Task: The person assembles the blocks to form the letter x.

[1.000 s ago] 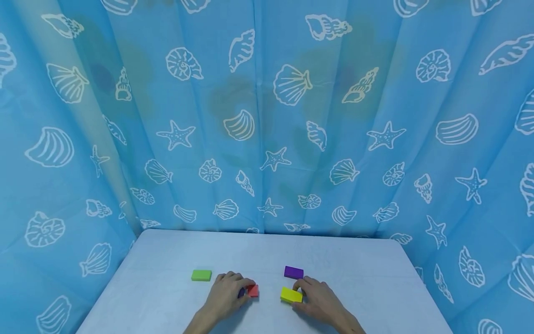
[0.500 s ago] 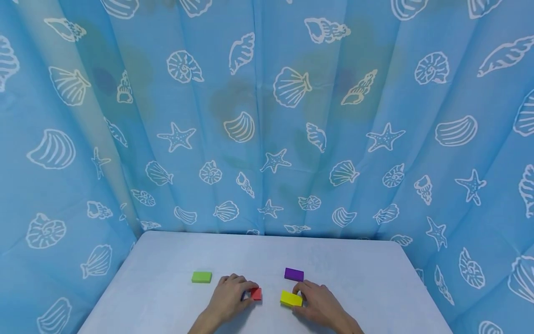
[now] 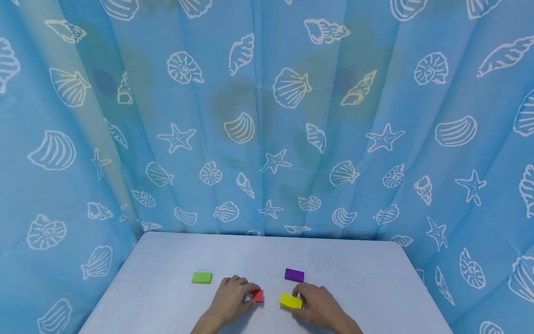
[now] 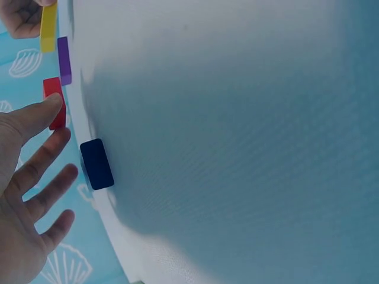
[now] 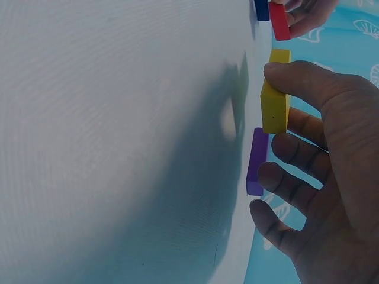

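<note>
My left hand (image 3: 230, 300) pinches a red block (image 3: 258, 296) between thumb and index finger, the other fingers spread apart. Below those fingers a dark blue block (image 4: 98, 164) lies on the table; in the head view the left hand hides it. A yellow block (image 3: 290, 301) is pinched by my right hand (image 3: 322, 304), with the thumb (image 5: 290, 77) on one broad side. The red and yellow blocks face each other across a small gap. Just beyond the yellow one, a purple block (image 3: 294, 275) rests on the table.
A light green block (image 3: 202, 278) lies on the white table (image 3: 354, 264), left of and beyond the left hand. Blue curtains (image 3: 258, 139) with white shell prints hang behind the table and along both sides.
The left hand has shifted slightly right with the red block, and the dark blue block has slipped from sight behind it in the head view. The right hand has barely moved, still holding the yellow block.
</note>
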`<state>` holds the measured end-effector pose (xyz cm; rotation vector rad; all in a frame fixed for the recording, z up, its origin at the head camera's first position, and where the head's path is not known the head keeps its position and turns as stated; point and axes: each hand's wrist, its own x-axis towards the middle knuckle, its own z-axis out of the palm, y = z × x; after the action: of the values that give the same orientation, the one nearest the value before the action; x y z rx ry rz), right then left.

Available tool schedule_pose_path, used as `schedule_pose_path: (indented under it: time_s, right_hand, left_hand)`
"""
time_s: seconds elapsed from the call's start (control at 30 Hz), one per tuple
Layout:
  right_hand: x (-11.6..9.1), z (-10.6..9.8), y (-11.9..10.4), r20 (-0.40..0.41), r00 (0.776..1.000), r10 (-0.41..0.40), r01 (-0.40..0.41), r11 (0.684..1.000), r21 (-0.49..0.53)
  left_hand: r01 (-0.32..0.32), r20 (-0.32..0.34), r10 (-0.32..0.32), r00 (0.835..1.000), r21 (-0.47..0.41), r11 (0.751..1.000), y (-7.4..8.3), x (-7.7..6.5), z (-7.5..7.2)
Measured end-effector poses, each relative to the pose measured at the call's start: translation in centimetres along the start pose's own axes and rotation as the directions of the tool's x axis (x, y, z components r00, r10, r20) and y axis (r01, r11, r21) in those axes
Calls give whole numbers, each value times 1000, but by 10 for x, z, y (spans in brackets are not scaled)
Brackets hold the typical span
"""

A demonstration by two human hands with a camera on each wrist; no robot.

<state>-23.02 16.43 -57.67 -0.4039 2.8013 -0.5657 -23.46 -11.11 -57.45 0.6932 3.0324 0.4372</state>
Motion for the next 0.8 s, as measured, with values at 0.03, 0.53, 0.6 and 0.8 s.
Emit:
schedule_pose_path:
  time_s: [0.03, 0.53, 0.6, 0.8]
  right_hand:
    - [0, 0, 0, 1, 1000, -1, 1, 1000, -1]
    - [-1, 0, -3, 6, 1000, 14, -14, 1000, 8]
    - [-2, -1, -4, 6, 1000, 16, -16, 1000, 9]
    - [-4, 0, -5, 16, 1000, 22, -23, 1000, 21]
  left_hand:
    - [0, 1, 0, 1000, 1, 1000, 0, 0, 0]
    - [8, 0, -8, 1000, 18, 1000, 8, 1, 0]
    - [8, 1, -8, 1000, 19, 1000, 8, 1, 1]
    - [-1, 3, 1, 1000, 26, 1000, 8, 3, 4]
